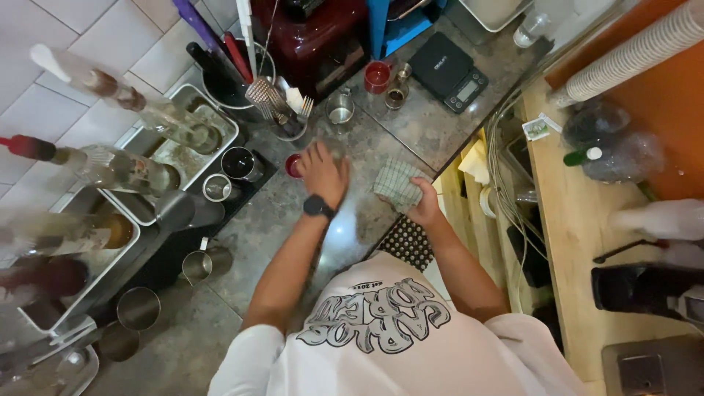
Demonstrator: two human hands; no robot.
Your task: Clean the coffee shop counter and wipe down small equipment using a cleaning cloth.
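Note:
My left hand [321, 174], with a black watch on its wrist, rests on top of a clear glass [335, 147] standing on the grey stone counter [411, 125]. A small red cup [292, 166] stands just left of that hand. My right hand [424, 205] grips a checked green-and-white cloth [396, 185] near the counter's right edge, a little right of the glass. Motion blur hides how the fingers sit on the glass.
Metal trays [220, 117] with pour-spout bottles line the left wall. Steel jugs [204, 262] and cups stand by them, and a utensil holder [273, 103] behind. A black scale [449, 72] and a red cup [378, 76] sit at the back. Stacked paper cups [631, 59] lie over a wooden counter [565, 242] on the right.

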